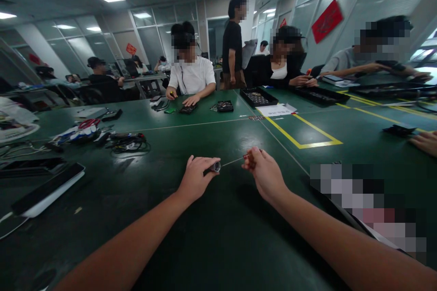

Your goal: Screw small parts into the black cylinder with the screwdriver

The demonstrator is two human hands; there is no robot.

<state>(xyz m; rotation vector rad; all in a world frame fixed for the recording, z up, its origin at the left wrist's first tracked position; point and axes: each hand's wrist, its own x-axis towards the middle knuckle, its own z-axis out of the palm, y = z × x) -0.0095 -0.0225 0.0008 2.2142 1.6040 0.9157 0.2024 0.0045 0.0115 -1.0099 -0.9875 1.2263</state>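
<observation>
My left hand (198,175) is closed round a short grey cylinder (216,166), whose round, open-looking end faces right. Across a small gap, my right hand (264,170) pinches something small with a reddish tip (245,157); the fingers cover most of it, so its kind is unclear. Between the hands runs a thin pale line (232,162); I cannot tell whether it is a thin rod or a mark on the table. Both hands are held above the dark green table (211,236), apart from each other.
Left lie a black-and-white oblong device (51,188), a bundle of cables (128,143) and red-handled tools (89,123). Ahead are a black parts tray (258,97), white paper (278,109) and yellow tape (319,145). Several people sit around; a hand (425,142) rests at right.
</observation>
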